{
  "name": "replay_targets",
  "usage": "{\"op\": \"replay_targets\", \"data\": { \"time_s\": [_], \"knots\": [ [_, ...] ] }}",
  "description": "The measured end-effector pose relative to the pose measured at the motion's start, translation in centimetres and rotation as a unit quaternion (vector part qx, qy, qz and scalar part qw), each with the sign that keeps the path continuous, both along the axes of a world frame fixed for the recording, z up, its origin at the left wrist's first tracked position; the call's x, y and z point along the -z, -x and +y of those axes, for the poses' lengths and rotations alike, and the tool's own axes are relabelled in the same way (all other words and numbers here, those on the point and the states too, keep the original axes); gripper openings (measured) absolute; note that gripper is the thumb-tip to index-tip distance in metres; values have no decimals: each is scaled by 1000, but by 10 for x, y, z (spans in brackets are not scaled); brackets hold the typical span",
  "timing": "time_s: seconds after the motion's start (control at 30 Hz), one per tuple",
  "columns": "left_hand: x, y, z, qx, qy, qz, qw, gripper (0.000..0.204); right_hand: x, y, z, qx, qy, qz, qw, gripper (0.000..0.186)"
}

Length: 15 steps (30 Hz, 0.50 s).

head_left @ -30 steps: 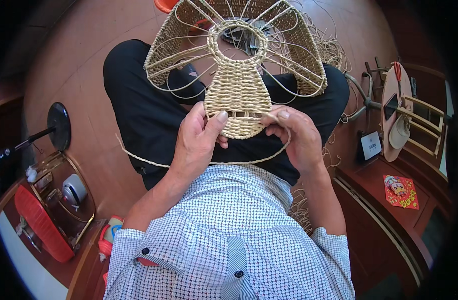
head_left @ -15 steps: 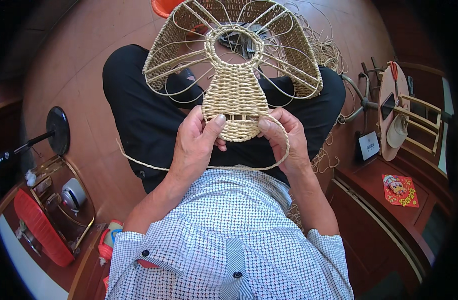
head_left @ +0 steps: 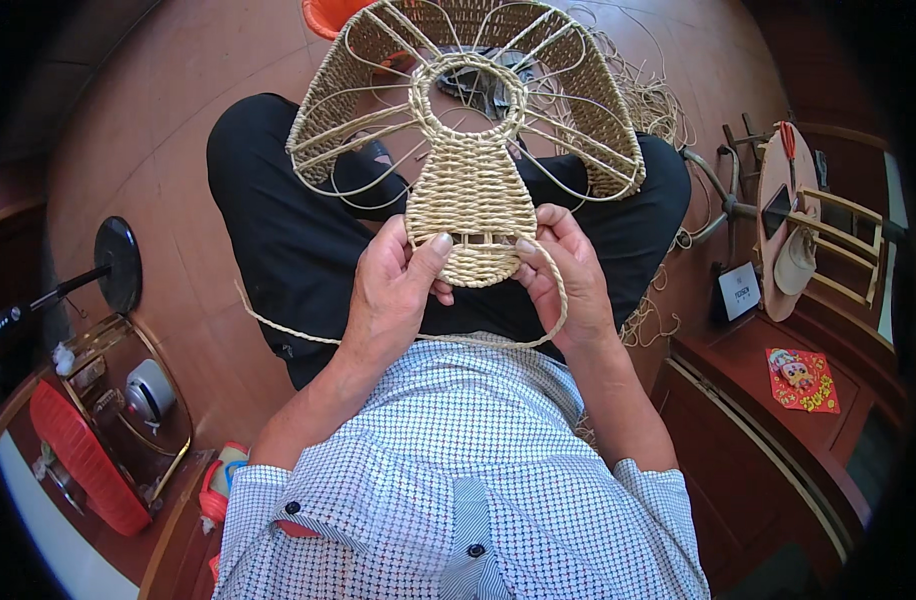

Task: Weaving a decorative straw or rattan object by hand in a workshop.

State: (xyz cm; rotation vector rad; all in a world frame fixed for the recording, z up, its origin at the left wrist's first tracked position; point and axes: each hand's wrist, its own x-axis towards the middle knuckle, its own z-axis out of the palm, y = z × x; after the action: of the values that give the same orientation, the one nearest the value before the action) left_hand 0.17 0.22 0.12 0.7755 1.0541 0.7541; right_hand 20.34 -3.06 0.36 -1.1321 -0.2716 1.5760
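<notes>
A woven straw-coloured frame piece (head_left: 472, 190) rests over my lap, with a ring, wire petal loops and a wide curved woven wall (head_left: 606, 120) beyond. Its near end is a rounded woven panel crossed by a narrow open gap. My left hand (head_left: 393, 285) pinches the panel's left edge, thumb on top beside the gap. At the right edge my right hand (head_left: 570, 275) grips the panel and the cord where it leaves the weave. That twisted straw cord (head_left: 518, 345) loops down from my right fingers and runs left under my left wrist, its loose end beyond.
Loose cord (head_left: 653, 105) lies tangled on the floor at the far right. An orange tub (head_left: 330, 14) stands at the far left. To the right are a stool (head_left: 790, 225) and a red cabinet (head_left: 748, 350); a black round base on a pole (head_left: 118, 265) stands left.
The cord loop beside my right hand has drawn slightly inward and lower. My right fingers have shifted a little at the panel's edge; my left hand keeps its hold.
</notes>
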Motion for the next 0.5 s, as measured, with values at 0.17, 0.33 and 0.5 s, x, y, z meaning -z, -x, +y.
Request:
{"op": "replay_targets", "data": {
  "time_s": [0.17, 0.33, 0.5],
  "knots": [
    [1, 0, 0, 0, 1, 8, 1000, 28, -5, 8, 10, -11, 67, -31, 997, 33],
    [4, 0, -4, -7, 1, 10, 1000, 24, -2, 15, 13, -21, 71, -81, 994, 36],
    [4, -2, -2, -7, 11, 22, 1000, 15, -7, 16, 12, -14, 84, -123, 989, 41]
  ]
}}
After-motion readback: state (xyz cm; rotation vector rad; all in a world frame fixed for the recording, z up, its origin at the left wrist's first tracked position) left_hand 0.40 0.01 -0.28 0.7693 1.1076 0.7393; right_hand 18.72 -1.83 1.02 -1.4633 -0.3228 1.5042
